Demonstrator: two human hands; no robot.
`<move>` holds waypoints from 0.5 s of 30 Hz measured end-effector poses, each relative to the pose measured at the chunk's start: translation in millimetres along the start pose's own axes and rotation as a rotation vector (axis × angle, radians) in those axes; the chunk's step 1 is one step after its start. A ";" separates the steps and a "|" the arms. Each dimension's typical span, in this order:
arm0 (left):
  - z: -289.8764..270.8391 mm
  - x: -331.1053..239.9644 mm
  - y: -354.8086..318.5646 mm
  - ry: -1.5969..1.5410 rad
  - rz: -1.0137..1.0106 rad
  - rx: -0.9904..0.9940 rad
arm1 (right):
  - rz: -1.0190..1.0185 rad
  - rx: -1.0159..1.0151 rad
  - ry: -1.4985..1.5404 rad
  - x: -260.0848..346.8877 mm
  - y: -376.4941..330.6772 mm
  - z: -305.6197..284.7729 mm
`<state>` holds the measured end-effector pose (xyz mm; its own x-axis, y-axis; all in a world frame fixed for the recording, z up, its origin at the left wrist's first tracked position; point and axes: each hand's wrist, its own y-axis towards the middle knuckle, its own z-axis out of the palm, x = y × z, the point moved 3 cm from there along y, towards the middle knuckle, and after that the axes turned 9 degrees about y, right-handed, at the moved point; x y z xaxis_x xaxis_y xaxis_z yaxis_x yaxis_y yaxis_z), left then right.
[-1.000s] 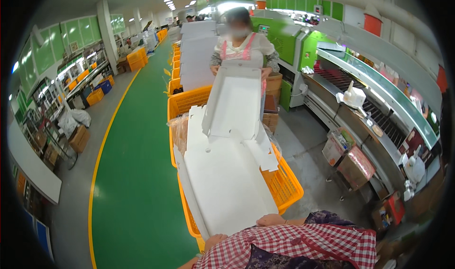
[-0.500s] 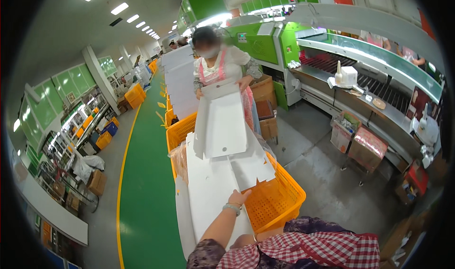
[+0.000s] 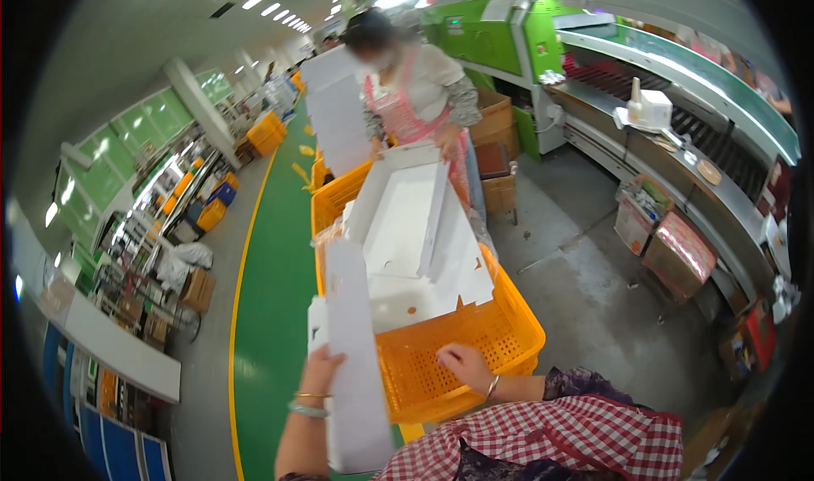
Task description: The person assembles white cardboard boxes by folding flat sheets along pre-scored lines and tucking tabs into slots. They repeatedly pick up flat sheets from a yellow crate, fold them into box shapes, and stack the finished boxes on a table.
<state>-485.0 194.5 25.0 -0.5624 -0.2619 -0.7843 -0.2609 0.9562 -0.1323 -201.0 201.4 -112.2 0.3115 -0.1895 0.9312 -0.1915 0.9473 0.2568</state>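
Note:
My left hand (image 3: 320, 372) grips the near left edge of a long white cardboard sheet (image 3: 356, 354), its thumb on the sheet's face. The sheet is tilted up along the left side of the orange plastic basket (image 3: 509, 311). Over the basket's near part is my right hand (image 3: 466, 366), fingers loosely bent and nothing visible in it. A folded white cardboard tray (image 3: 403, 214) with raised sides is held at its far end by a co-worker's two hands. It rests on another flat white cardboard piece (image 3: 432, 299) with notched edges, which lies across the basket.
The co-worker (image 3: 415, 99) in a pink apron stands across the basket. Tall white cardboard sheets (image 3: 332, 99) stand behind, at the left. A green walkway (image 3: 275, 311) runs along the left. On the right are a conveyor machine (image 3: 509, 40) and several boxes (image 3: 678, 248).
My left hand has moved left, swinging the long sheet to the basket's left side and tilting it up. My right hand has come into view over the basket. The co-worker's tray has tilted and lowered.

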 end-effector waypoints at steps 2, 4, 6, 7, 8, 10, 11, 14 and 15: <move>-53.0 -39.8 -53.5 -0.124 0.097 -0.067 | -0.010 0.019 0.033 -18.1 25.7 -2.4; -95.2 -51.8 -97.8 -0.268 0.142 -0.133 | 0.013 0.030 0.033 -19.0 50.0 7.3; -125.8 -54.4 -131.6 -0.382 0.256 -0.198 | 0.008 0.058 0.063 -24.2 80.3 21.1; -138.3 -47.0 -145.8 -0.437 0.309 -0.235 | 0.004 0.089 0.095 -21.6 92.9 33.9; -147.7 -33.4 -154.1 -0.482 0.357 -0.267 | 0.071 0.126 0.169 -19.7 105.1 44.3; -164.7 10.7 -166.1 -0.565 0.453 -0.345 | 0.145 0.170 0.278 13.6 132.2 81.3; -171.5 39.4 -162.6 -0.632 0.461 -0.317 | 0.135 0.162 0.310 30.5 146.7 98.4; -173.3 96.9 -146.6 -0.854 0.510 -0.288 | -0.081 0.336 0.542 57.5 180.7 132.3; -172.7 124.2 -132.9 -0.909 0.498 -0.269 | -0.029 0.346 0.612 70.0 181.7 141.4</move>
<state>-655.6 12.4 49.9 0.1132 0.4511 -0.8853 -0.3900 0.8397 0.3780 -345.6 323.7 36.2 0.7693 0.0623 0.6358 -0.4285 0.7884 0.4413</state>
